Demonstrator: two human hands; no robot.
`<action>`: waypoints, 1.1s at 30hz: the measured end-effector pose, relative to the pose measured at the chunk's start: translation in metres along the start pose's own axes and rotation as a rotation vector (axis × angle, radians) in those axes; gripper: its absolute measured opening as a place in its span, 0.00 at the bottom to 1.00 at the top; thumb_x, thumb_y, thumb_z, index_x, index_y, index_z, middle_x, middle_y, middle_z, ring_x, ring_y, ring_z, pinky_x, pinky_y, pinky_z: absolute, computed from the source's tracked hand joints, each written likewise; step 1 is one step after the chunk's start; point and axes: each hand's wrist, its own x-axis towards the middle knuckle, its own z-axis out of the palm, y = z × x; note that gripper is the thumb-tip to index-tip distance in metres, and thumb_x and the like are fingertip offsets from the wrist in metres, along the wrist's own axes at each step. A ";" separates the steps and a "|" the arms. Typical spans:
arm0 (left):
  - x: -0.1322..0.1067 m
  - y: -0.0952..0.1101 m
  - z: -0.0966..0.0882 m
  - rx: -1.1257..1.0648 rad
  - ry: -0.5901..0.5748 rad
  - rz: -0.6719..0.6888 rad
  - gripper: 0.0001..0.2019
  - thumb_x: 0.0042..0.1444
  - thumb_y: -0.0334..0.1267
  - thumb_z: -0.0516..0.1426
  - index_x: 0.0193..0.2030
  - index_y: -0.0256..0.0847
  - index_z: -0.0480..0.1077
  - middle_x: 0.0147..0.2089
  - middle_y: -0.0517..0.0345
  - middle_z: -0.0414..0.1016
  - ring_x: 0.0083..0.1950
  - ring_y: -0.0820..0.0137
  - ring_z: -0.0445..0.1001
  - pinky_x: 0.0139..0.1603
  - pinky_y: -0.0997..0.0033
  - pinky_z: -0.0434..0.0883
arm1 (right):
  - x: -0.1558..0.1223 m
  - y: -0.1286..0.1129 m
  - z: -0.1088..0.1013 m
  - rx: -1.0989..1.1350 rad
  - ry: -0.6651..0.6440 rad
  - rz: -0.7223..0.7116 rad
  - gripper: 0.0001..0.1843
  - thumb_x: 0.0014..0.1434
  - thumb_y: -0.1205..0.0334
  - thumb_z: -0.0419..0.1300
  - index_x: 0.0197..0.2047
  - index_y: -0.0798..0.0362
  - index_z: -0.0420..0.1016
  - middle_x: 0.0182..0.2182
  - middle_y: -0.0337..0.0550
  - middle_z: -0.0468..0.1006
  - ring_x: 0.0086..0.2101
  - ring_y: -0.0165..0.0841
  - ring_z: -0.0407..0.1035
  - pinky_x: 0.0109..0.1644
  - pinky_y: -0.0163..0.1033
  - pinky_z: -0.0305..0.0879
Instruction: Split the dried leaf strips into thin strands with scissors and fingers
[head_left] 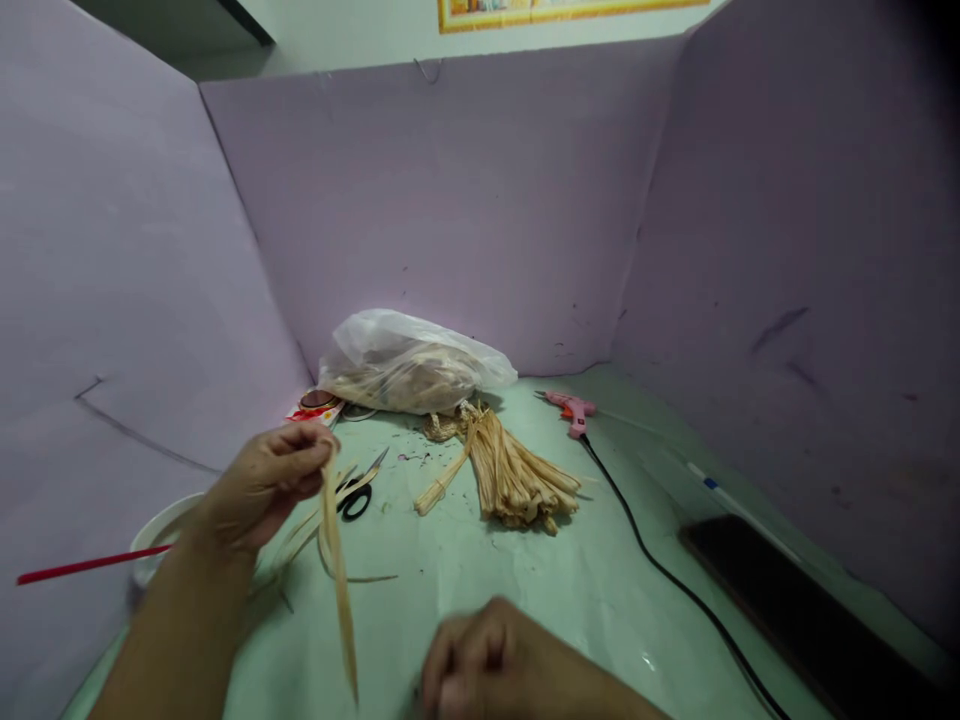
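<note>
My left hand (281, 480) is raised at the left, thumb and fingers pinched on the top of a pale dried-fibre strip (341, 590). The strip hangs down toward the table. My right hand (499, 660) is low in the middle, slightly blurred, with its fingers curled closed; what they hold, if anything, is hidden. Behind the hanging strip lie loose fibre strips (304, 540) and black-handled scissors (357, 501). Further back, a bundle of dried fibre strips (517, 475) rests on the table, its ends fanned toward me.
A clear plastic bag (412, 365) of fibre stands at the back. The pink glue gun (572, 410) trails a black cord (645, 550) across the right side, near a dark phone-like slab (795, 610). At left are a white bowl (169, 520) and a red stick (90, 566). Lilac panels (465, 200) enclose the table.
</note>
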 end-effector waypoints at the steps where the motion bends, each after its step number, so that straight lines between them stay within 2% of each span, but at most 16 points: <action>1: 0.000 -0.005 0.005 0.029 -0.075 -0.029 0.09 0.35 0.34 0.63 0.23 0.34 0.67 0.19 0.65 0.63 0.18 0.84 0.54 0.17 0.83 0.50 | 0.003 -0.002 -0.003 0.019 0.073 -0.021 0.08 0.40 0.61 0.65 0.27 0.53 0.74 0.32 0.40 0.72 0.34 0.30 0.67 0.31 0.30 0.60; 2: 0.001 -0.010 0.012 0.059 -0.134 -0.053 0.09 0.36 0.35 0.62 0.23 0.34 0.67 0.18 0.65 0.62 0.17 0.84 0.53 0.17 0.83 0.49 | 0.006 -0.004 -0.007 0.047 0.161 -0.031 0.17 0.36 0.64 0.67 0.34 0.51 0.74 0.36 0.41 0.71 0.36 0.31 0.67 0.30 0.30 0.60; 4: 0.002 -0.020 0.028 0.121 -0.204 -0.086 0.09 0.37 0.35 0.62 0.24 0.35 0.67 0.17 0.66 0.61 0.17 0.84 0.52 0.17 0.82 0.47 | 0.011 -0.004 -0.016 0.126 0.370 -0.021 0.29 0.34 0.68 0.67 0.43 0.50 0.70 0.37 0.43 0.71 0.32 0.30 0.67 0.28 0.30 0.59; 5: 0.002 -0.025 0.037 0.155 -0.227 -0.098 0.08 0.37 0.35 0.61 0.24 0.35 0.67 0.17 0.67 0.61 0.16 0.84 0.52 0.17 0.81 0.47 | 0.014 -0.003 -0.020 0.174 0.454 -0.013 0.27 0.36 0.66 0.67 0.44 0.51 0.69 0.36 0.44 0.71 0.30 0.29 0.66 0.27 0.31 0.59; 7: 0.000 -0.035 0.057 0.219 -0.264 -0.119 0.07 0.37 0.34 0.60 0.24 0.35 0.68 0.16 0.67 0.61 0.16 0.84 0.51 0.17 0.80 0.47 | 0.019 0.000 -0.026 0.273 0.554 -0.010 0.19 0.41 0.60 0.65 0.38 0.54 0.70 0.33 0.45 0.72 0.27 0.27 0.66 0.28 0.31 0.60; 11: -0.009 -0.056 0.092 0.299 -0.369 -0.153 0.04 0.36 0.31 0.57 0.23 0.33 0.68 0.16 0.66 0.61 0.17 0.82 0.53 0.18 0.79 0.51 | 0.024 0.006 -0.028 0.325 0.572 -0.087 0.17 0.37 0.56 0.67 0.29 0.56 0.69 0.26 0.41 0.72 0.25 0.27 0.64 0.28 0.33 0.60; 14: -0.015 -0.068 0.106 0.297 -0.418 -0.167 0.05 0.36 0.30 0.56 0.25 0.33 0.69 0.17 0.66 0.61 0.18 0.81 0.55 0.20 0.79 0.54 | 0.024 0.004 -0.028 0.253 0.656 -0.107 0.16 0.35 0.58 0.68 0.24 0.57 0.67 0.18 0.35 0.69 0.19 0.23 0.59 0.23 0.30 0.54; 18: -0.018 -0.072 0.110 0.346 -0.397 -0.148 0.12 0.36 0.30 0.55 0.32 0.34 0.69 0.23 0.64 0.65 0.21 0.79 0.59 0.22 0.78 0.58 | 0.024 -0.001 -0.028 0.250 0.755 -0.034 0.14 0.35 0.59 0.66 0.21 0.58 0.67 0.14 0.34 0.67 0.16 0.22 0.57 0.20 0.29 0.50; 21: -0.013 -0.066 0.102 0.483 -0.409 -0.093 0.14 0.37 0.29 0.53 0.35 0.35 0.70 0.29 0.60 0.70 0.24 0.78 0.62 0.25 0.77 0.60 | 0.024 -0.006 -0.028 0.307 0.773 0.009 0.14 0.35 0.57 0.64 0.22 0.57 0.66 0.13 0.32 0.65 0.15 0.23 0.58 0.19 0.30 0.54; 23: -0.005 -0.058 0.085 0.669 -0.330 -0.015 0.12 0.40 0.32 0.53 0.34 0.37 0.70 0.30 0.58 0.71 0.27 0.75 0.65 0.29 0.75 0.62 | 0.022 -0.010 -0.027 0.321 0.807 0.057 0.15 0.35 0.55 0.64 0.24 0.57 0.67 0.15 0.32 0.65 0.16 0.25 0.60 0.18 0.32 0.59; 24: 0.001 -0.053 0.074 0.794 -0.226 0.031 0.11 0.41 0.34 0.53 0.33 0.38 0.71 0.30 0.57 0.72 0.29 0.73 0.66 0.31 0.73 0.62 | 0.022 -0.011 -0.027 0.317 0.828 0.076 0.16 0.36 0.56 0.63 0.26 0.57 0.67 0.17 0.32 0.65 0.17 0.25 0.61 0.18 0.32 0.61; 26: 0.013 -0.046 0.047 1.084 0.086 0.088 0.09 0.45 0.36 0.51 0.31 0.39 0.70 0.29 0.55 0.73 0.31 0.68 0.68 0.33 0.71 0.62 | 0.021 -0.013 -0.027 0.299 0.860 0.095 0.15 0.37 0.56 0.63 0.28 0.56 0.68 0.18 0.32 0.65 0.17 0.25 0.62 0.16 0.30 0.61; 27: 0.019 -0.045 0.033 1.216 0.241 0.062 0.09 0.45 0.36 0.50 0.30 0.40 0.70 0.30 0.54 0.73 0.32 0.66 0.69 0.32 0.70 0.61 | 0.020 -0.012 -0.027 0.289 0.860 0.097 0.14 0.39 0.57 0.62 0.28 0.56 0.67 0.18 0.32 0.65 0.17 0.25 0.62 0.14 0.29 0.59; 28: 0.025 -0.045 0.021 1.327 0.322 0.009 0.09 0.45 0.36 0.50 0.29 0.40 0.70 0.30 0.53 0.73 0.33 0.64 0.69 0.30 0.69 0.60 | 0.021 -0.012 -0.027 0.279 0.855 0.096 0.13 0.40 0.57 0.61 0.29 0.55 0.67 0.17 0.32 0.64 0.16 0.25 0.61 0.13 0.28 0.57; 30: 0.033 -0.050 0.004 1.445 0.287 -0.113 0.08 0.44 0.36 0.50 0.27 0.40 0.70 0.30 0.51 0.74 0.34 0.61 0.70 0.29 0.69 0.60 | 0.021 -0.010 -0.026 0.251 0.847 0.097 0.12 0.41 0.57 0.60 0.28 0.55 0.66 0.15 0.31 0.63 0.14 0.24 0.59 0.11 0.26 0.53; 33: 0.041 -0.065 -0.007 1.475 0.223 -0.182 0.11 0.45 0.38 0.50 0.31 0.40 0.71 0.33 0.46 0.74 0.36 0.57 0.71 0.29 0.67 0.60 | 0.023 -0.008 -0.025 0.219 0.870 0.103 0.12 0.42 0.56 0.59 0.28 0.55 0.66 0.14 0.31 0.61 0.14 0.23 0.59 0.10 0.25 0.48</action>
